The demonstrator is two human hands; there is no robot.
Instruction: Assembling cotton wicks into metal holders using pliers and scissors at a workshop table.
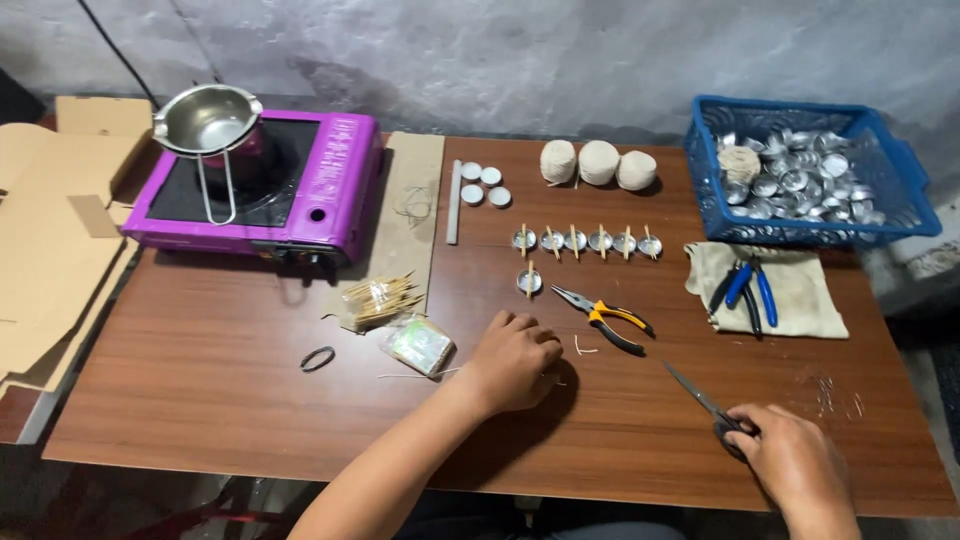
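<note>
Brown wood-grain table [200, 400] carries everything here. The right hand [795, 465] sits near the front right edge, fingers curled through the handles of a pair of scissors [700, 397] whose closed blades lie flat on the wood and point up-left. The left hand [515, 360] rests knuckles-up near the middle of the table, fingers folded under; whether it grips anything cannot be told, though a thin pale string [415, 375] runs out from its left side. Just above and right of that hand lie yellow-handled pliers [605, 317], and a short white scrap [583, 348] sits between the two. Further back, a row of small metal cups [586, 241] each has a wooden stick across it, with one more cup [529, 282] alone below the row. Three balls of pale twine [598, 163] stand behind them. A blue basket [900, 160] of empty metal cups is at the back right, with blue-handled pliers [745, 288] on a cloth [810, 300] in front. A purple stove [340, 180] with a steel pot [207, 120] stands at the back left.
</note>
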